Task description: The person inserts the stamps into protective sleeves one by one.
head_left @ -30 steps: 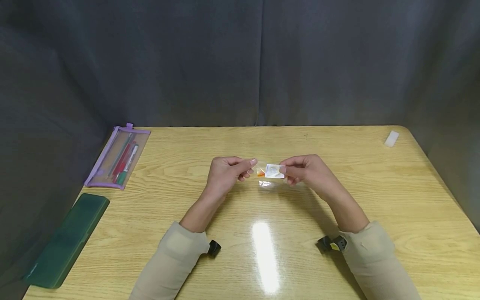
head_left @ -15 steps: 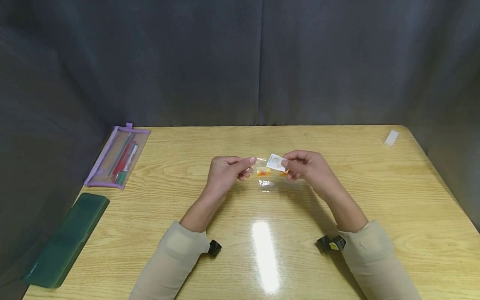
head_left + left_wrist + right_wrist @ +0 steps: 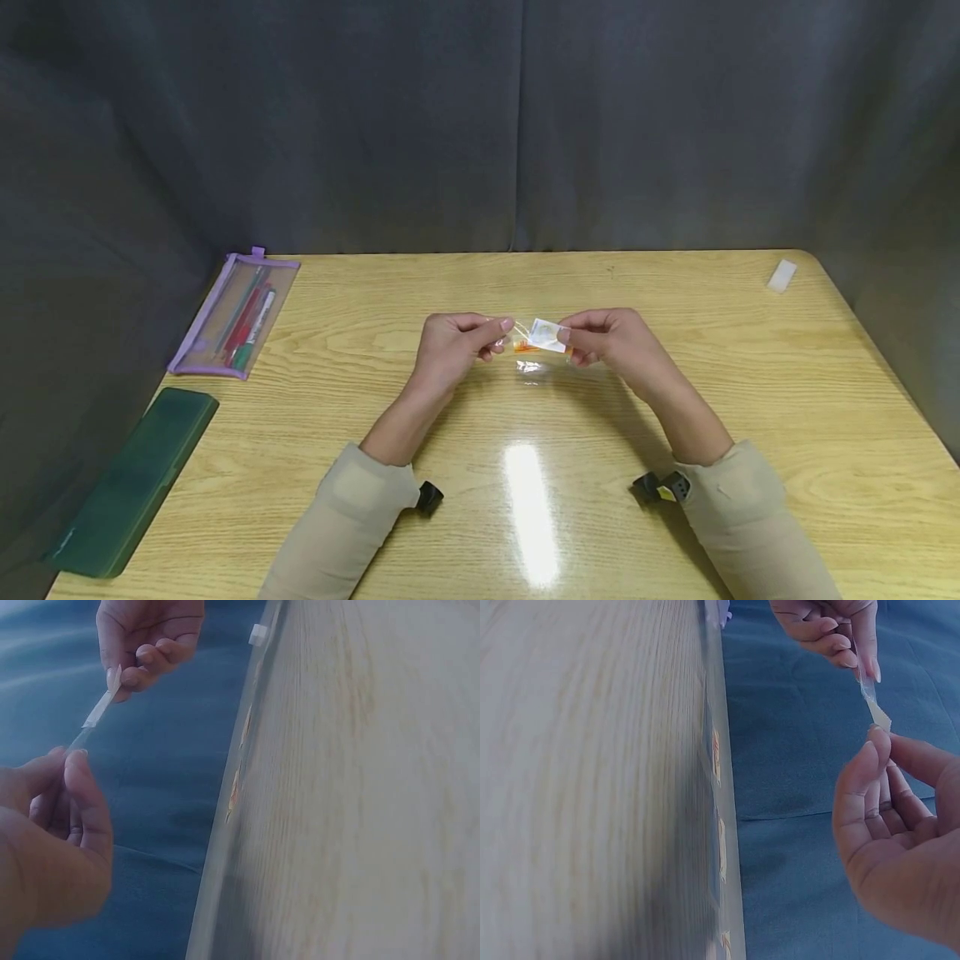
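In the head view, my left hand pinches the end of a clear plastic strip between thumb and forefinger. My right hand pinches a small white rectangular piece with faint round printing. Both wrist views show the white piece and the clear strip meeting end to end between the hands, held above the table. Below them lies clear plastic packaging with orange-printed labels, partly hidden by the white piece and my right fingers.
A purple-edged mesh pouch holding several pens lies at the table's far left. Nearer me is a dark green case. A small white block sits at the far right corner. Dark curtains stand behind the wooden table.
My right hand rose slightly with the white piece, tilting it and uncovering the orange labels, then came back down and left. My left hand stays nearly still.
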Motion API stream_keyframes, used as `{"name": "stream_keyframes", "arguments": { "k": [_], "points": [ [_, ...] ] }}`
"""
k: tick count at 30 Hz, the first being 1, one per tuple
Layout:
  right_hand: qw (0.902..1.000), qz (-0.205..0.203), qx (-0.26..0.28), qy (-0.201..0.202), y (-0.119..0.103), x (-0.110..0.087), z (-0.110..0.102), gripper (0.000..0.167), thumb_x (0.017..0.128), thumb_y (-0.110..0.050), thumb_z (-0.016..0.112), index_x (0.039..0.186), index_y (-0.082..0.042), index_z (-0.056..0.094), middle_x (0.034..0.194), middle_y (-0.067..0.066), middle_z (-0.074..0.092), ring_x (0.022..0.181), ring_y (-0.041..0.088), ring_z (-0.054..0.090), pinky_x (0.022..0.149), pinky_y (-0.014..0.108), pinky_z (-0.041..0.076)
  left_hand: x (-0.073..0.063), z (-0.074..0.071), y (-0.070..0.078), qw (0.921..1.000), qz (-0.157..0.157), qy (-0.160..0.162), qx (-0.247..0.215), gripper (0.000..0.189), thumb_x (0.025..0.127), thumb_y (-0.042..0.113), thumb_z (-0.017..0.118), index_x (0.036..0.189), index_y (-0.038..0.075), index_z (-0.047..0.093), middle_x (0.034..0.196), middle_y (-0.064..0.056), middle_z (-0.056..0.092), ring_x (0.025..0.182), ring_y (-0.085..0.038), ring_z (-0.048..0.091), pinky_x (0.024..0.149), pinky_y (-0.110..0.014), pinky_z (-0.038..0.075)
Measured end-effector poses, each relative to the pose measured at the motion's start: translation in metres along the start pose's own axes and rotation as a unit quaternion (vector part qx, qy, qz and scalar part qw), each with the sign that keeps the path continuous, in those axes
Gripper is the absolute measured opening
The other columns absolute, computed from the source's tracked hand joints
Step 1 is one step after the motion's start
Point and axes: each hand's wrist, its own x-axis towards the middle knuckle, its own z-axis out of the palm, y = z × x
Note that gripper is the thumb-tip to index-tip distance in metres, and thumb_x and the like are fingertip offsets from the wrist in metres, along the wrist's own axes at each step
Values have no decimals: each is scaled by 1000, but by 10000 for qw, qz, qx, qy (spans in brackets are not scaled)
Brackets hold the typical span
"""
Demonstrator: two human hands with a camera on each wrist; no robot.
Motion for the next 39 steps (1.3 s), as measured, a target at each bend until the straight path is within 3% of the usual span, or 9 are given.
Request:
{"name": "stream_keyframes", "arguments": {
  "k": [7,16,24,31,39],
  "points": [
    [9999,-2,88,-138,0,0,0,30,98,-17,67,117,7,69,82,-1,69,70,10,65,74,31,62,0,1,0,9998,86,-76,-160,17,90,14,78,93,-2,80,78,-10,75,66,-11,66,59,-21,56],
    [9997,-85,157,-171,1,0,2,28,99,-16,65,115,7,68,85,8,68,71,12,65,73,30,61,1,4,-1,9998,92,-76,-146,15,90,9,76,100,-1,79,86,-5,75,69,-13,65,62,-22,58],
    [9996,-117,187,-158,1,-1,1,27,100,-12,60,119,8,64,89,1,68,74,12,67,72,27,61,-2,6,2,9997,-205,-9,165,20,91,20,78,94,1,80,76,-8,73,61,-9,63,59,-27,56],
    [9996,-30,218,-159,2,0,2,29,100,-14,62,119,8,66,88,0,69,74,12,67,73,28,62,-4,8,0,9993,-95,197,287,29,89,26,81,89,-2,80,70,-5,73,61,-11,66,60,-29,58],
    [9995,-64,201,-228,2,0,1,30,99,-17,65,118,8,67,89,11,70,72,12,67,74,29,62,-5,8,-1,9993,170,304,144,27,88,27,82,88,0,81,80,-23,74,62,-13,66,61,-27,58]
  ]
}}
